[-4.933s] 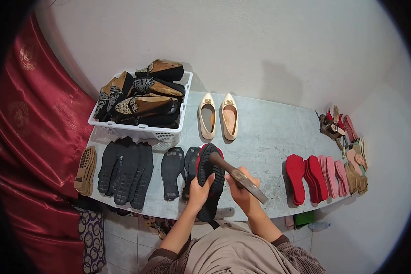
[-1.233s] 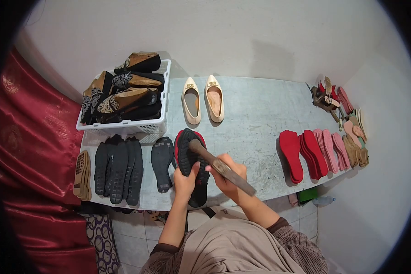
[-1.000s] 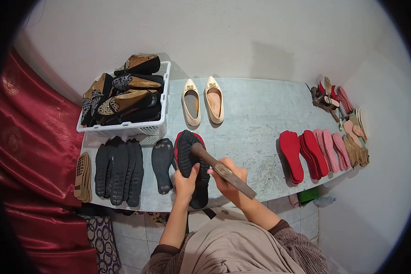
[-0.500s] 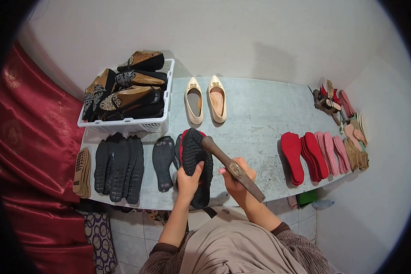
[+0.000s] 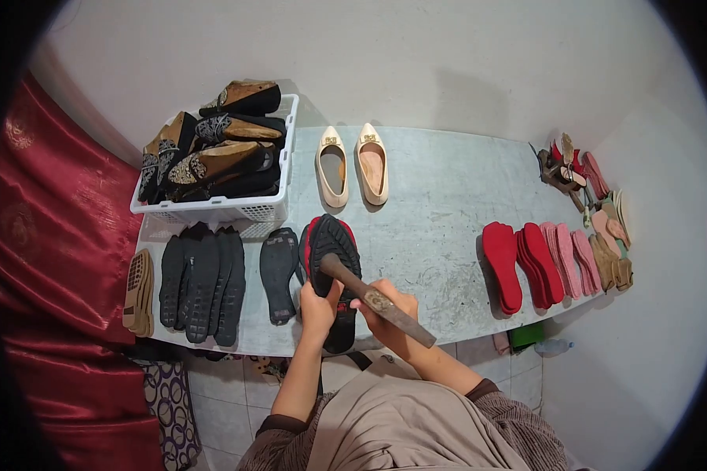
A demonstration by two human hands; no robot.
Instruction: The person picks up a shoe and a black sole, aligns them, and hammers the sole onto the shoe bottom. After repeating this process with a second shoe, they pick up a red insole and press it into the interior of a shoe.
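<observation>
In front of me my left hand (image 5: 318,314) is wrapped round a shoe (image 5: 338,239) held with its ridged black sole turned up and red showing along its edges. My right hand (image 5: 393,326) grips a cobbler's hammer (image 5: 404,320), its handle mostly hidden under the head. The hammer's round face lies at the sole, beside my left thumb; whether it touches cannot be made out. Just left of the shoe lies a loose black sole (image 5: 278,275) on the table. Beyond it stand two cream pointed flats (image 5: 332,184).
A white basket (image 5: 212,206) of embellished black shoes stands at the back left. Several black soles (image 5: 204,282) and tan soles (image 5: 137,294) line the left edge. Red insoles (image 5: 501,267) and pink insoles (image 5: 558,259) lie right, with tools (image 5: 562,173) behind them.
The hammer and my right hand have moved left and down, bringing the hammer's face lower on the sole. The shoe has tilted slightly, and more red shows along its right edge.
</observation>
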